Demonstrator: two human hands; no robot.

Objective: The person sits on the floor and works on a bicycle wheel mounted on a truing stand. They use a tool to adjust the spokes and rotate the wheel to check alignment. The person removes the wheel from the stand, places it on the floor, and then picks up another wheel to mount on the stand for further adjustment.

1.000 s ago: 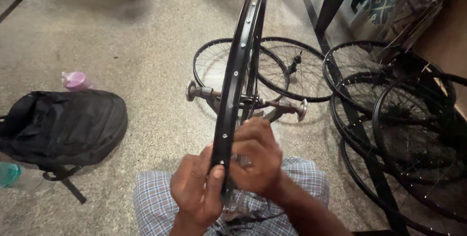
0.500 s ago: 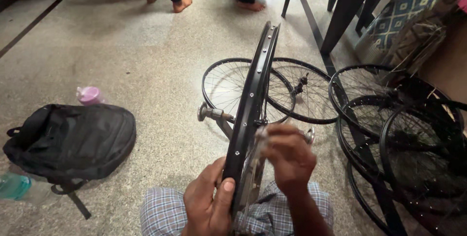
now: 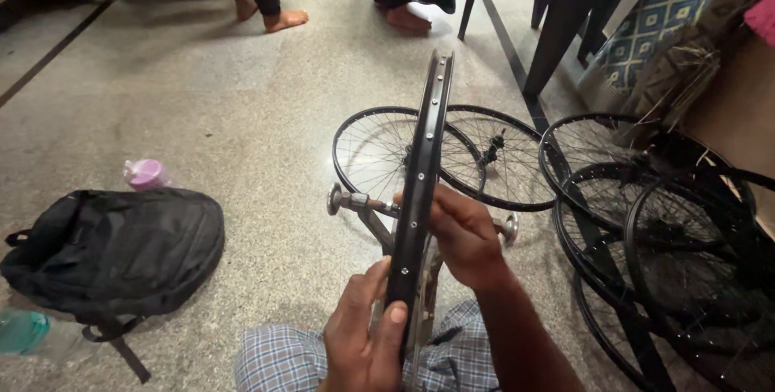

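- Bicycle rim [image 3: 421,190], black, held edge-on and upright in front of the wearer, lower end down at the lap, upper end pointing away toward the far floor; small spoke holes show along its face.
- Left hand [image 3: 363,335]: closed on the rim's lower part, thumb pressed flat on the near face, fingers wrapped behind.
- Right hand [image 3: 462,234]: at the rim's right side near mid-height, fingers curled in toward it; whether it pinches anything small cannot be told.
- Metal stand [image 3: 355,202] with knobbed axle ends sits just behind the rim, partly hidden by the right hand.
- Checked cloth [image 3: 282,360] covers the lap below both hands.
- Two spoked wheels [image 3: 379,146] lie flat on the speckled floor [image 3: 202,101] beyond the rim, overlapping.
- More wheels [image 3: 662,222] stacked at right, beside a dark chair [image 3: 557,4].
- Black backpack [image 3: 113,247] at left; pink-capped bottle [image 3: 145,174] just behind it.
- Other people's bare feet [image 3: 286,19] at the far edge.
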